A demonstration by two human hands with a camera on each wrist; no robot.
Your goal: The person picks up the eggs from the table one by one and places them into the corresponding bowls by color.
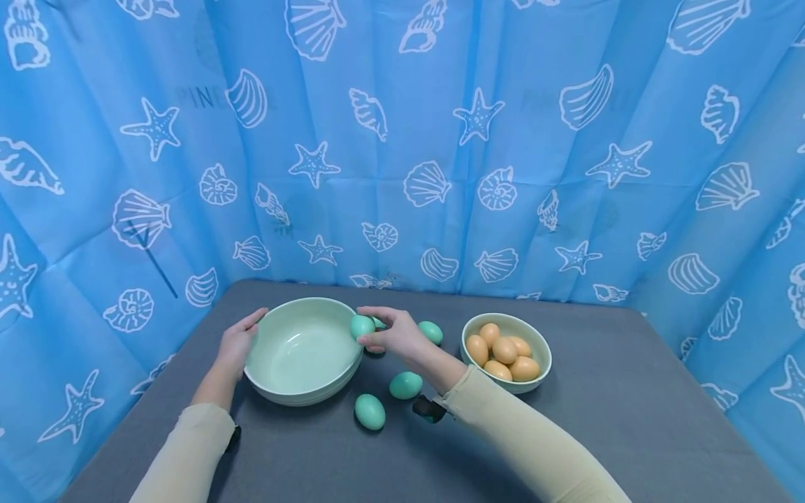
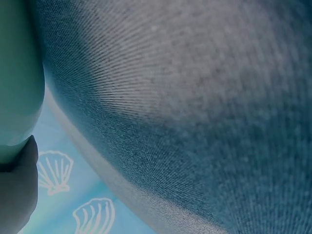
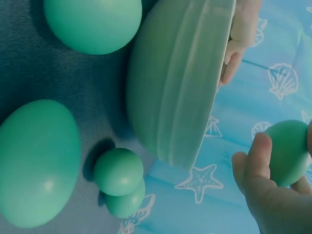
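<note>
A wide pale green bowl (image 1: 302,356) sits on the left part of the table. My left hand (image 1: 237,342) grips its left rim; in the left wrist view only a dark bit of that hand (image 2: 19,192) shows against the bowl's wall. Between thumb and fingertips, my right hand (image 1: 396,335) pinches a green egg (image 1: 361,326) at the bowl's right rim. The right wrist view has this held egg (image 3: 288,153) up beyond the bowl's edge. Below the right forearm lie two more green eggs, one nearer (image 1: 370,412) and one farther (image 1: 405,385).
Behind the right hand another green egg (image 1: 430,332) rests on the grey table (image 1: 604,419), and others are partly hidden by the fingers. To the right, a smaller green bowl (image 1: 533,385) holds several brown eggs (image 1: 505,350). A blue seashell curtain (image 1: 402,154) hangs around the table's edges.
</note>
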